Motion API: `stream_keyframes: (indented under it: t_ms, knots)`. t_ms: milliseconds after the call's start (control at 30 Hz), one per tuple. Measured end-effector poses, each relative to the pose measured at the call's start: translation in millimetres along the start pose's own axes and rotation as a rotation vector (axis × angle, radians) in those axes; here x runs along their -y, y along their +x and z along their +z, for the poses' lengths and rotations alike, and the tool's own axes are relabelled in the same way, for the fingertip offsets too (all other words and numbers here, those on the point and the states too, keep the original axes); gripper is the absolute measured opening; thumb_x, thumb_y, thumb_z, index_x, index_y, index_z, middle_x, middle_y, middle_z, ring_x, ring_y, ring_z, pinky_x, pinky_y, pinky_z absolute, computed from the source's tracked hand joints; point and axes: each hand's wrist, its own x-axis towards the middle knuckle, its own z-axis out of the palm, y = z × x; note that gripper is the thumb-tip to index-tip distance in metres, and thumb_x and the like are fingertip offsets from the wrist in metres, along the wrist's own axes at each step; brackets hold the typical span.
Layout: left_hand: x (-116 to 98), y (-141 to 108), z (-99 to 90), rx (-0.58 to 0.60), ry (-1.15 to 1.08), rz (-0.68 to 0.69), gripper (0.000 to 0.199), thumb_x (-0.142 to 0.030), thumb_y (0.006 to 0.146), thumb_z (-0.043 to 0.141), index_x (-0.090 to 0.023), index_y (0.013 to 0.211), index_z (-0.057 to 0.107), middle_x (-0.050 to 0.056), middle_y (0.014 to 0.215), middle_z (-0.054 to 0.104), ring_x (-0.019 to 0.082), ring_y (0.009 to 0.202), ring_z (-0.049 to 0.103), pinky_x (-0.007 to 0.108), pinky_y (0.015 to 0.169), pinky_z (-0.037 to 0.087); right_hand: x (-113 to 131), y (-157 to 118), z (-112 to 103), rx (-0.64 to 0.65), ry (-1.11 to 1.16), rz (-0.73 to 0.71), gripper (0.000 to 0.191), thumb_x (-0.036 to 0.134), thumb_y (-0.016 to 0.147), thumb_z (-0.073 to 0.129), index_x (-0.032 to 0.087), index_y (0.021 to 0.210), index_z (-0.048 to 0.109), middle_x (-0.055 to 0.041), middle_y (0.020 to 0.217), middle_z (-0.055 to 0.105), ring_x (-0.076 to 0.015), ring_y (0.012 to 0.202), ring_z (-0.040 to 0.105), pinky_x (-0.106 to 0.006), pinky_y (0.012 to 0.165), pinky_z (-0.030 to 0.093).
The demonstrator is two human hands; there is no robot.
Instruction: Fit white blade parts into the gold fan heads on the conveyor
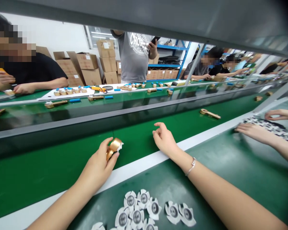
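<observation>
Over the green belt (50,169), just left of centre, the left hand (96,164) is pinching a shiny gold-coloured part (115,144) between thumb and fingers, with a bit of white poking out on its right side. Right hand (164,139) is loosely open above the same belt, fingers kinda curled, forearm crossing the white strip (138,164) along the near edge. Silvery bracelet (193,163) on that wrist btw.

Farther off to the right, another gold part with a long handle (210,114) is lying on the belt, well apart from both hands. On the near table (213,156), between the two forearms, there's a bunch of white finned wheels (136,216) with grey centres, mostly bunched up, plus two side by side a little to the right.

At the right edge, a co-worker's hands (256,131) are at a patch of black-and-white pieces (282,131). Across on the far side, a row of gold parts with blue bits sits on a white sheet (46,95), and someone in a grey T-shirt (135,60) is standing there holding a phone (155,40), with cardboard boxes (87,60) stacked behind.
</observation>
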Motion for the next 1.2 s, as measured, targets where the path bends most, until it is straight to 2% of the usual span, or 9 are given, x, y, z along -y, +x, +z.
stream_keyframes:
  t_ms: [200,333,400,533,733,833,900,1033,1200]
  knots:
    - [6,4,-6.8,0.009,0.173,0.031,0.055,-0.056,0.091,0.044,-0.027,0.137,0.038,0.009,0.126,0.061,0.028,0.099,0.067,0.033,0.074,0.053,-15,7,-3,-0.040,-0.247,-0.117,0.040,0.017,0.084,0.052,0.015,0.123,0.046,0.0004,0.073,0.059,-0.0191,0.065,0.056,-0.028,0.064,0.038]
    - [18,10,-15.0,-0.090,0.360,-0.009,0.064,-0.061,0.091,0.038,-0.022,0.141,0.034,0.015,0.130,0.057,0.032,0.093,0.067,0.036,0.064,0.051,-19,12,-7,-0.066,-0.322,-0.128,0.039,0.015,0.084,0.052,0.015,0.123,0.046,-0.0009,0.076,0.061,-0.0194,0.069,0.058,-0.027,0.067,0.041]
    - [26,13,-15.9,-0.087,0.410,0.001,0.065,-0.061,0.092,0.033,-0.020,0.142,0.033,0.016,0.125,0.058,0.032,0.093,0.065,0.036,0.064,0.049,-23,15,-9,-0.081,-0.343,-0.122,0.037,0.014,0.084,0.051,0.014,0.122,0.047,-0.0016,0.077,0.061,-0.0192,0.069,0.059,-0.027,0.067,0.042]
    - [36,16,-12.7,-0.008,0.488,0.087,0.057,-0.055,0.096,0.025,-0.022,0.138,0.042,0.012,0.103,0.063,0.032,0.098,0.060,0.040,0.073,0.048,-30,19,-11,-0.093,-0.365,-0.112,0.032,0.014,0.085,0.051,0.013,0.117,0.050,-0.0024,0.079,0.063,-0.0186,0.070,0.059,-0.026,0.066,0.043]
    - [33,14,-12.2,-0.174,0.564,0.082,0.067,-0.058,0.094,0.030,-0.011,0.141,0.039,0.020,0.125,0.054,0.037,0.111,0.052,0.051,0.085,0.046,-31,19,-8,-0.105,-0.408,-0.129,0.032,0.014,0.085,0.052,0.014,0.118,0.051,-0.0028,0.081,0.064,-0.0181,0.071,0.059,-0.027,0.068,0.044]
    - [24,11,-11.7,-0.237,0.570,0.205,0.063,-0.055,0.092,0.037,-0.013,0.138,0.042,0.020,0.133,0.050,0.037,0.121,0.046,0.057,0.100,0.037,-35,24,-13,-0.122,-0.460,-0.139,0.031,0.015,0.086,0.054,0.014,0.117,0.053,-0.0032,0.085,0.064,-0.0182,0.076,0.060,-0.029,0.074,0.045]
    - [18,6,-9.1,-0.185,0.513,0.335,0.057,-0.053,0.092,0.042,-0.018,0.137,0.044,0.016,0.135,0.049,0.034,0.124,0.045,0.056,0.106,0.033,-42,30,-24,-0.139,-0.511,-0.129,0.029,0.017,0.088,0.057,0.014,0.116,0.055,-0.0030,0.088,0.064,-0.0190,0.082,0.060,-0.033,0.081,0.045]
    - [7,-4,-2.7,-0.016,0.380,0.538,0.044,-0.046,0.093,0.045,-0.028,0.134,0.047,0.009,0.137,0.049,0.029,0.125,0.047,0.052,0.107,0.037,-67,43,-63,-0.224,-0.649,-0.005,0.023,0.025,0.094,0.059,0.014,0.113,0.058,-0.0044,0.097,0.062,-0.0216,0.094,0.059,-0.040,0.090,0.045]
    - [5,-7,-2.6,-0.001,0.287,0.532,0.038,-0.040,0.093,0.046,-0.026,0.128,0.053,0.009,0.133,0.053,0.028,0.121,0.051,0.046,0.102,0.045,-100,52,-112,-0.343,-0.828,0.278,0.021,0.031,0.095,0.060,0.014,0.106,0.061,-0.0075,0.108,0.060,-0.0239,0.103,0.057,-0.044,0.091,0.046]
